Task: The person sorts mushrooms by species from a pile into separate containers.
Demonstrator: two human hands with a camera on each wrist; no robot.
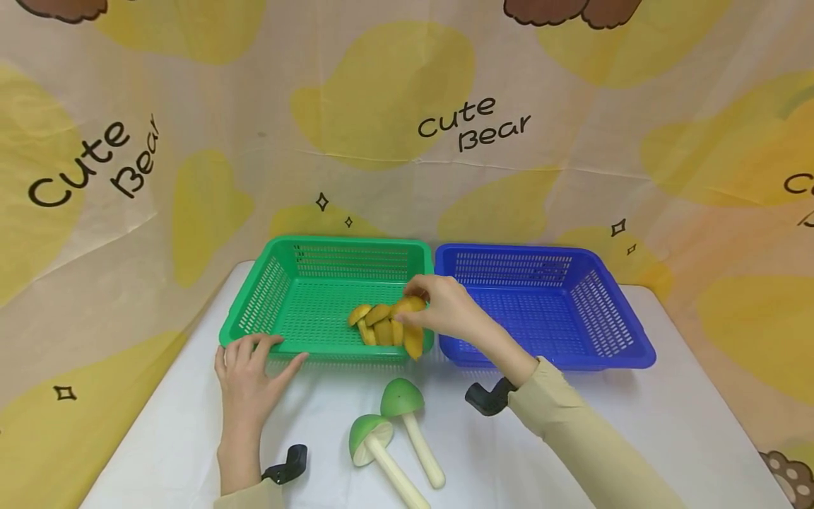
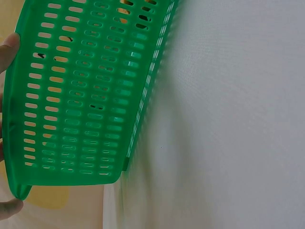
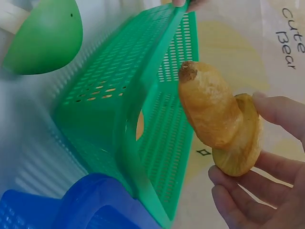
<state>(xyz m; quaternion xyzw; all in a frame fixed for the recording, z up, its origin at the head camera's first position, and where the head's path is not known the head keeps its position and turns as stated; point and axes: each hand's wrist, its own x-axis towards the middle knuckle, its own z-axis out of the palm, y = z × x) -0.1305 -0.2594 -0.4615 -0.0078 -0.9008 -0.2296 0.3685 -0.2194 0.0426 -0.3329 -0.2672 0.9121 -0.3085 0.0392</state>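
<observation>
My right hand point(image 1: 445, 307) pinches a yellow mushroom point(image 3: 209, 105) by its cap, with the thumb on one side and fingers on the other. Its stem, brown at the end, hangs down over the front right part of the green basket point(image 1: 331, 351). Several yellow mushrooms point(image 1: 383, 331) lie in that basket, left of the held one. My left hand point(image 1: 248, 382) rests with spread fingers on the basket's front left rim, the thumb farther right along it. In the left wrist view, fingertips point(image 2: 8, 52) touch the rim.
A blue basket point(image 1: 540, 364) stands close beside the green one on the right. Two green-capped mushrooms point(image 1: 402, 399) with pale stems lie on the white table point(image 1: 337, 396) before the baskets. A printed cloth point(image 1: 394, 177) hangs behind.
</observation>
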